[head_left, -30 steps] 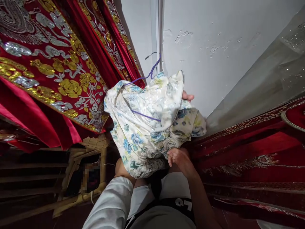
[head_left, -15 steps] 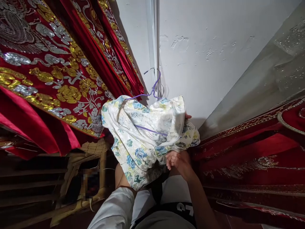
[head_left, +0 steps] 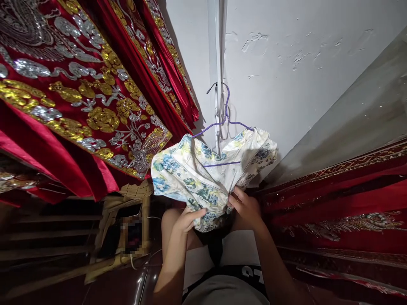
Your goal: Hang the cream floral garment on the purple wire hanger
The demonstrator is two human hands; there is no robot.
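wall point(head_left: 270, 93): white, paint peeling, straight ahead
red cloths point(head_left: 95, 101): embroidered, at left and right
floral shirt point(head_left: 206, 188): between wall and lap point(head_left: 241, 249); neck end points toward the wall, long axis running back to the lap
purple hanger point(head_left: 227, 112): in the shirt's neck, hook uppermost
left hand point(head_left: 188, 219): gripping the shirt's lower part, thumb in front, other fingers mostly hidden
right hand point(head_left: 245, 206): fingertips pinching the shirt's front
white lettering point(head_left: 246, 271): at the waist, unreadable

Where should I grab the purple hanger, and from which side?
Probably pinch the purple hanger at its neck, below the hook, from the right: that part stands bare above the floral garment, and red embroidered cloth hangs to the left.
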